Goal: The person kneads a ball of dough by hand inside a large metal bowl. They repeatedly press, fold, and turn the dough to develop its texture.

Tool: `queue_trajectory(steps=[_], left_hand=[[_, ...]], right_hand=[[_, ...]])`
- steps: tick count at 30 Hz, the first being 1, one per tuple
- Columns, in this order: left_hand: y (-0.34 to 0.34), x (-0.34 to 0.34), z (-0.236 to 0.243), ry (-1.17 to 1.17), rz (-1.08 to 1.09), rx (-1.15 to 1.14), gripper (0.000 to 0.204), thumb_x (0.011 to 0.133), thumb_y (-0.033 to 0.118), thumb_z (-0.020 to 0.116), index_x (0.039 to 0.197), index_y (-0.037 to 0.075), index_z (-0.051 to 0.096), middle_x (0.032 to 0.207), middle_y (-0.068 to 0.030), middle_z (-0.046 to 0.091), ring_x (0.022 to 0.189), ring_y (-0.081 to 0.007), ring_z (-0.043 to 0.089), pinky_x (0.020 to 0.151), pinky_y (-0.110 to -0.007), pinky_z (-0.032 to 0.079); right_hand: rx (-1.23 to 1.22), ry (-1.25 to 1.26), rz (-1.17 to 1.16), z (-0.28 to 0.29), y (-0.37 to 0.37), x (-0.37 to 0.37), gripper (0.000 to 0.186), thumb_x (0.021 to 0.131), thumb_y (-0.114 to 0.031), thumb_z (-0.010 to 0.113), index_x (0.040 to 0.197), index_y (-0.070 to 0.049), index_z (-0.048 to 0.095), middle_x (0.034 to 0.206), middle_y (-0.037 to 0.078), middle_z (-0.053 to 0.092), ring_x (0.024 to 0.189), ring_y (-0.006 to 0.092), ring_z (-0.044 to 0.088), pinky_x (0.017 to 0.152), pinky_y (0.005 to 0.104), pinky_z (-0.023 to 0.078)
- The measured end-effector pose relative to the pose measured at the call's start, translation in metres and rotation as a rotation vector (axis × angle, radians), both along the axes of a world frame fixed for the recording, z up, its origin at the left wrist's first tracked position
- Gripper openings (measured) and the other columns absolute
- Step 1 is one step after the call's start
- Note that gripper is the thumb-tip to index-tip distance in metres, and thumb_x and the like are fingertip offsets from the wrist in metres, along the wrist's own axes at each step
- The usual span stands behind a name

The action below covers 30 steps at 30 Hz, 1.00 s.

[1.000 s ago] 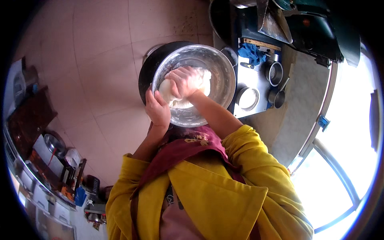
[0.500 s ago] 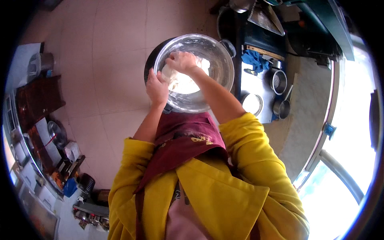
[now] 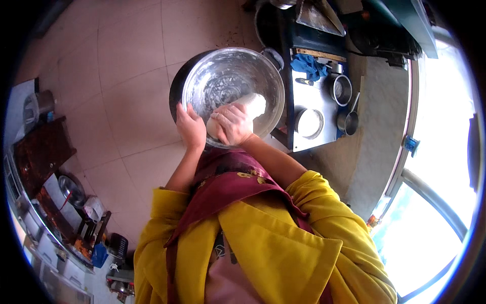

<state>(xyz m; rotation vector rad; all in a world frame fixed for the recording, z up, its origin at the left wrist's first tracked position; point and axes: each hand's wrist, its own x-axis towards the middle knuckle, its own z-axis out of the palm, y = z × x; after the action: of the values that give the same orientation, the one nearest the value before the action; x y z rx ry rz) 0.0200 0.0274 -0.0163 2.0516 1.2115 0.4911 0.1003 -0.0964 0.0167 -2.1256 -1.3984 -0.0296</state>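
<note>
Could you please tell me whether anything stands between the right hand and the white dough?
Nothing visible does: the right hand lies directly on the white dough inside the metal bowl. The left hand is at the bowl's left rim, not in between.

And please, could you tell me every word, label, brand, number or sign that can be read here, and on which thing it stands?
None can be read clearly.
Maroon apron: yellow markings, too blurred to read.
Pink shirt: small print, partly hidden by the yellow jacket, unreadable.
Metal bowl: no text visible.
</note>
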Motion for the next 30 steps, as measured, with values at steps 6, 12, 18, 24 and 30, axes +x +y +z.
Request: queue_trajectory(steps=[6,12,18,24,30], left_hand=[[0.006,0.005,0.007,0.072,0.002,-0.035,0.028,0.097,0.014,0.054,0.116,-0.006,0.056,0.099,-0.0295,0.065,0.091,-0.0464,0.063,0.076,-0.05,0.05],[0.005,0.003,0.009,0.054,0.013,-0.081,0.027,0.096,0.013,0.056,0.118,-0.004,0.056,0.097,-0.028,0.066,0.084,-0.045,0.065,0.07,-0.048,0.052],[0.006,0.004,0.008,0.114,0.009,-0.092,0.027,0.097,0.015,0.052,0.12,0.0,0.054,0.105,-0.0212,0.066,0.089,-0.0406,0.066,0.075,-0.046,0.053],[0.007,0.009,0.009,0.154,0.016,0.003,0.027,0.098,0.015,0.05,0.119,-0.001,0.052,0.101,-0.0245,0.066,0.088,-0.0425,0.065,0.073,-0.049,0.052],[0.013,0.014,0.015,0.175,-0.022,-0.033,0.031,0.098,0.019,0.049,0.123,0.0,0.053,0.104,-0.0244,0.067,0.092,-0.0406,0.067,0.078,-0.049,0.053]], right_hand=[[-0.003,0.049,0.075,-0.023,0.039,0.028,0.026,0.066,-0.023,0.062,0.088,-0.011,0.068,0.089,0.006,0.069,0.083,0.0243,0.066,0.085,0.0387,0.046],[0.03,0.175,0.169,-0.045,0.072,0.056,0.015,0.067,-0.019,0.058,0.077,-0.011,0.065,0.078,0.006,0.067,0.073,0.0253,0.064,0.071,0.0371,0.048],[0.03,0.13,0.211,-0.05,0.096,0.076,0.012,0.071,-0.018,0.056,0.073,-0.009,0.063,0.067,0.006,0.062,0.065,0.0271,0.061,0.059,0.0386,0.049],[-0.19,0.03,0.094,-0.053,0.108,0.076,0.02,0.08,-0.029,0.057,0.074,-0.012,0.066,0.07,0.009,0.065,0.07,0.0283,0.065,0.058,0.0433,0.053],[-0.808,0.016,0.141,0.002,0.099,0.05,0.042,0.086,-0.044,0.052,0.097,-0.011,0.076,0.101,0.018,0.071,0.099,0.0326,0.068,0.087,0.0454,0.053]])
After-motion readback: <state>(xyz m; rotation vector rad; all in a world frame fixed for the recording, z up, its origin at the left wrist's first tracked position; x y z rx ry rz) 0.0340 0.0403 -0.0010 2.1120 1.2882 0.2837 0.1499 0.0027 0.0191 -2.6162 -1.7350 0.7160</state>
